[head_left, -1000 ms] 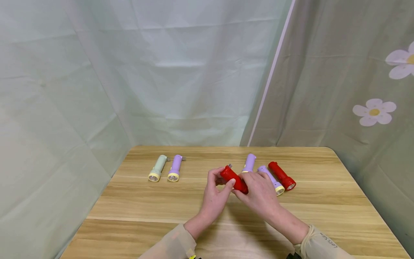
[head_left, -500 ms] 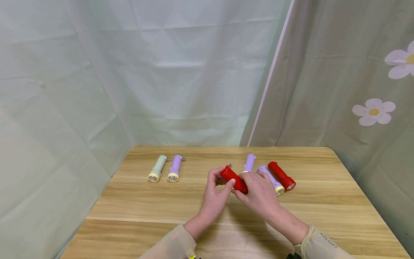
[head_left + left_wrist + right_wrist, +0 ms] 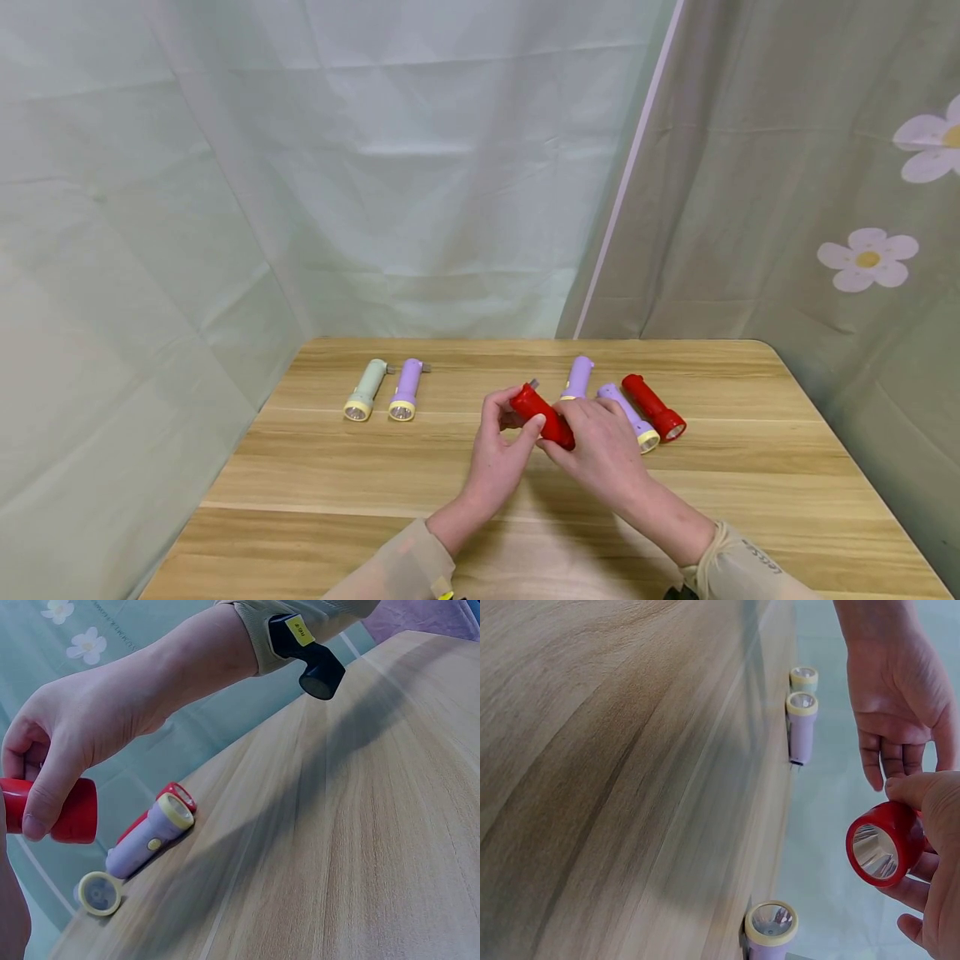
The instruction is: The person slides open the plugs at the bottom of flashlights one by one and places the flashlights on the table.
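Raised over the table, a red flashlight (image 3: 534, 406) is held between both hands, tilted, with a small metal plug (image 3: 534, 384) sticking out by its tail. My left hand (image 3: 498, 457) pinches the tail half, its thumb lying along the body. Around the head end, my right hand (image 3: 606, 450) curls its fingers and hides much of it in the head view. The right wrist view shows the lens rim (image 3: 877, 855) facing out, the bulb unlit. Behind the right hand lie two purple flashlights, one farther back (image 3: 580, 375) and one nearer (image 3: 647, 435), beside another red flashlight (image 3: 654, 408).
On the table's left side lie a pale green flashlight (image 3: 367, 390) and a purple flashlight (image 3: 407, 388), both with metal plugs swung out at the tail. Curtains (image 3: 450, 208) hang behind the wooden table (image 3: 337, 492).
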Action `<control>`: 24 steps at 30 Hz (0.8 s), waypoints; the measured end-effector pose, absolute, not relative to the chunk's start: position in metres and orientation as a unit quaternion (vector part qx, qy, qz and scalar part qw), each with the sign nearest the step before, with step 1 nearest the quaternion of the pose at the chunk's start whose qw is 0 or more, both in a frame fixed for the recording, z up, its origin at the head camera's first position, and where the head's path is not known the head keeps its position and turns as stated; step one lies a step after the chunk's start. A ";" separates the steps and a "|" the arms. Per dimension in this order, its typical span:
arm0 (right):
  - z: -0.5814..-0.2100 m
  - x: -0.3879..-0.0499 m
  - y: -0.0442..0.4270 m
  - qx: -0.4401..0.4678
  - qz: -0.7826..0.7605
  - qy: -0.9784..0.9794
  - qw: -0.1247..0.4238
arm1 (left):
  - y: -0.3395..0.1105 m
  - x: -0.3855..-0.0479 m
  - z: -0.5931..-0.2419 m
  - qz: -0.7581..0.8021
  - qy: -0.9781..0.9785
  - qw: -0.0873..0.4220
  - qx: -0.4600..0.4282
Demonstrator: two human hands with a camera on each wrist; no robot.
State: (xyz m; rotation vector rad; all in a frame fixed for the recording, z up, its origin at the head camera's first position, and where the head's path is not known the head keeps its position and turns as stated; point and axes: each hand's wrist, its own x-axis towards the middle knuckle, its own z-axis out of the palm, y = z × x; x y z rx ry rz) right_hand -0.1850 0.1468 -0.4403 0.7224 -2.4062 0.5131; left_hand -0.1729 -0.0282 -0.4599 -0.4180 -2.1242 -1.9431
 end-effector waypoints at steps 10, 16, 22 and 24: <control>-0.440 -0.185 0.148 0.270 0.192 -0.901 0.281 | -0.028 -0.172 -0.458 -0.663 -0.726 0.117 -0.144; -0.440 -0.185 0.148 0.271 0.193 -0.899 0.285 | -0.029 -0.171 -0.458 -0.662 -0.728 0.111 -0.141; -0.440 -0.184 0.148 0.269 0.193 -0.901 0.279 | -0.029 -0.170 -0.458 -0.663 -0.728 0.107 -0.138; -0.440 -0.184 0.148 0.270 0.193 -0.901 0.278 | -0.029 -0.170 -0.458 -0.663 -0.728 0.106 -0.138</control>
